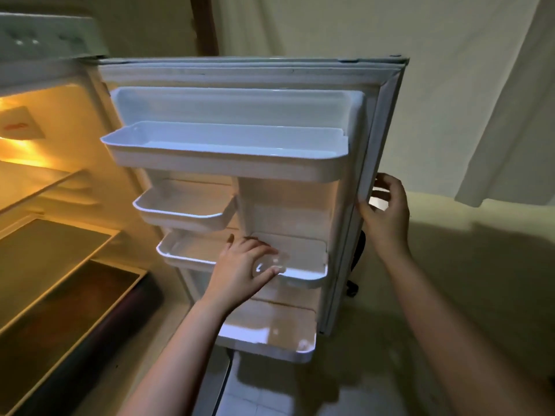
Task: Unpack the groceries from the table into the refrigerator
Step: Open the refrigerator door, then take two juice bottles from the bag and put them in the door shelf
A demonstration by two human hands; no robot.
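Observation:
The refrigerator door (pixel 372 121) stands wide open, its inner side facing me. My left hand (pixel 240 268) grips a small clear plastic container (pixel 271 265) at the rim of the third door shelf (pixel 303 273). My right hand (pixel 386 214) is at the door's outer edge, with the thumb on the inner gasket and the fingers curled round the outside. The top door shelf (pixel 228 151), the small second shelf (pixel 180 208) and the bottom shelf (pixel 270 334) hold nothing I can see.
The lit refrigerator interior (pixel 39 175) is at the left, with bare shelves (pixel 54 247) stacked downward. A pale curtain (pixel 495 100) hangs behind the door at the right. A dark object (pixel 357 259) sits behind the door's lower edge. Tiled floor (pixel 270 394) lies below.

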